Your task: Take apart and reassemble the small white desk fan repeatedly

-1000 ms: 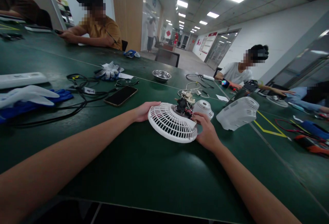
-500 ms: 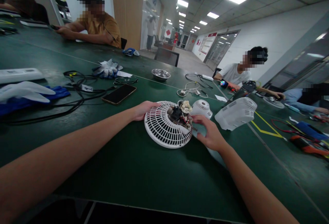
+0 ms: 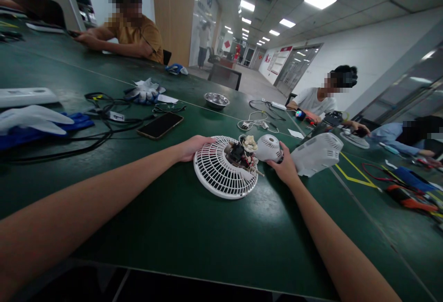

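My left hand [image 3: 195,147] grips the rim of a round white fan grille [image 3: 221,179] at its upper left. The grille lies tilted over the green table, with a dark fan motor [image 3: 238,153] and wires exposed on its hub. My right hand [image 3: 285,166] is closed around the right side of a rounded white motor cover [image 3: 268,147] with vent slots. That cover sits just beyond the grille's right edge. To its right a larger white plastic housing [image 3: 316,154] with slots rests on the table.
A phone [image 3: 161,125], black cables [image 3: 107,126] and work gloves [image 3: 34,124] lie to the left. Ahead stands a metal bowl [image 3: 216,100], with a white cord [image 3: 258,123] beside it. Orange and blue tools [image 3: 411,198] are at the right. Other people sit around the table.
My right hand has left the motor's side, moved away and to the right, and closed on the white motor cover. My left hand stays on the grille.
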A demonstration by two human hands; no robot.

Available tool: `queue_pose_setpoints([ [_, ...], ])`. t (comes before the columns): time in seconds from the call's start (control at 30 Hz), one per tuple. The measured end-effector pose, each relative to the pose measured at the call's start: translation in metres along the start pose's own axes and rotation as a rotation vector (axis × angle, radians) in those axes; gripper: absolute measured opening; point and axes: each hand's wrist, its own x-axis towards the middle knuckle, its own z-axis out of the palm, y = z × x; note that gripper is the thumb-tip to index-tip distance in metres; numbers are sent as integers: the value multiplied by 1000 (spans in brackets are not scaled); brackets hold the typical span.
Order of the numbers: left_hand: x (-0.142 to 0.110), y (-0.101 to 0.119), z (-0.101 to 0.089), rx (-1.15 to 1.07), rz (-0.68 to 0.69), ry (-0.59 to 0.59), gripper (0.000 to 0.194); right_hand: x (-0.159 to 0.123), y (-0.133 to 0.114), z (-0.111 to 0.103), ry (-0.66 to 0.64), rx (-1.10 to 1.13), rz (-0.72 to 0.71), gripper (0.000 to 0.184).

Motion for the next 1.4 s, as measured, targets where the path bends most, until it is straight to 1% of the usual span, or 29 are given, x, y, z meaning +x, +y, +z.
queue_pose_setpoints([
  [0.07,-1,0,1,9,3,1,14,0,-2,2,5,54,59,92],
  [0.13,-2,1,2,25,10,11,14,0,-7,2,47,161,168,89],
  [0.17,-2,0,3,33,15,15,14,-1,-10,2,73,247,243,84],
  [0.2,-2,0,3,38,19,21,14,-2,-15,1,83,360,320,75],
  [0.23,-2,-1,4,38,25,27,14,-3,-20,1,64,493,391,64],
  [0.27,-2,-1,4,38,32,30,13,-4,-26,1,17,630,447,54],
  [0.3,-1,-2,4,41,38,30,14,-6,-33,0,-48,754,484,47],
  [0.37,1,-3,3,57,48,30,14,-11,-49,1,-169,918,502,46],
  [0.4,2,-4,2,70,52,29,14,-13,-59,3,-184,955,497,46],
  [0.47,3,-4,1,97,56,26,15,-20,-78,7,-154,983,471,47],
  [0.5,3,-4,1,106,60,27,15,-23,-87,10,-126,971,432,48],
  [0.57,4,-4,1,117,71,27,15,-31,-104,15,-49,863,268,50],
  [0.63,4,-5,2,130,82,32,16,-39,-117,18,-23,679,97,66],
  [0.7,4,-7,3,164,92,40,19,-45,-124,19,-51,504,-26,85],
  [0.77,3,-8,5,236,122,62,25,-48,-126,17,-91,387,-99,91],
  [0.83,-1,-7,7,396,236,150,34,-48,-125,15,-117,305,-151,89],
  [0.87,-4,-7,8,511,332,212,40,-48,-123,14,-132,275,-170,87],
  [0.93,-12,-4,12,770,576,314,48,-46,-120,12,-161,243,-193,86],
  [0.97,-17,-3,15,868,690,306,49,-46,-119,12,-174,242,-194,86],
  [1.0,-21,-2,19,939,771,248,49,-46,-119,12,-184,248,-188,86],
  [1.03,-26,-2,22,995,822,173,48,-46,-118,12,-194,257,-178,87],
  [1.07,-29,-1,26,1040,840,83,49,-46,-118,12,-204,263,-165,88],
  [1.1,-32,-2,30,1072,832,7,53,-46,-118,12,-212,265,-153,88],
  [1.13,-35,-2,33,1096,826,-27,57,-46,-118,12,-218,268,-144,88],
  [1.23,-37,-2,40,1119,810,-41,63,-46,-120,11,-234,287,-155,86],
  [1.33,-38,-1,42,1164,813,-82,57,-47,-123,7,-233,278,-251,85],
  [1.4,-39,0,42,1223,829,-112,57,-47,-125,5,-226,242,-314,86],
])
